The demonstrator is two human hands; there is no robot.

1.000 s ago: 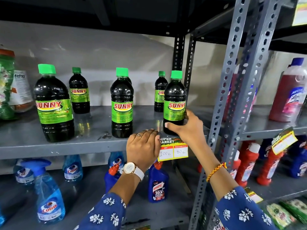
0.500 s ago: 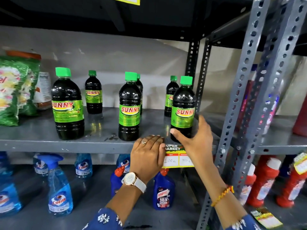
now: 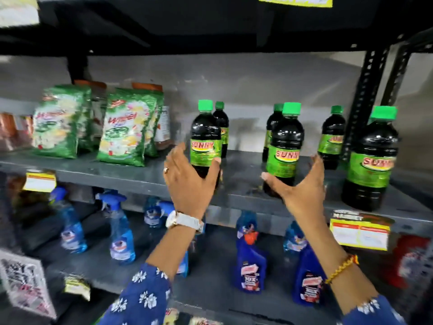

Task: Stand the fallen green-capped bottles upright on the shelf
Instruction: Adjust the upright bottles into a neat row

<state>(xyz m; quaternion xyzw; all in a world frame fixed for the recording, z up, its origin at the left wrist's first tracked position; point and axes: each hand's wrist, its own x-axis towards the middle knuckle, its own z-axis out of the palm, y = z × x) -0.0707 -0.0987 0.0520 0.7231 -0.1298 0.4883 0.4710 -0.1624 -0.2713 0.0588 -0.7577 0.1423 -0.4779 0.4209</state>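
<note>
Six green-capped bottles, all upright on the grey metal shelf: front row is the left bottle, the middle bottle and the right bottle; three back bottles stand behind them, toward the wall at 12 o'clock, at and. Left hand is cupped around the lower part of the left bottle, fingers spread, thumb on its 3 o'clock side; looks like contact, but whether it is a firm grip I cannot tell. Right hand is wide open, palm facing 9 o'clock, thumb tip at the middle bottle's lower label, holding nothing. Left wrist has a white watch, right wrist a yellow bracelet; sleeves are blue with white flowers. At 9 o'clock of the bottles: green detergent bags, with jars behind them, blurred. At 3 o'clock: black perforated upright, close to the right bottle. Yellow price tags on the shelf edge at and. Shelf below: blue spray bottles, dark blue cleaner bottles. Dark shelf overhead, grey wall behind. Frame is motion-blurred at the edges.
</note>
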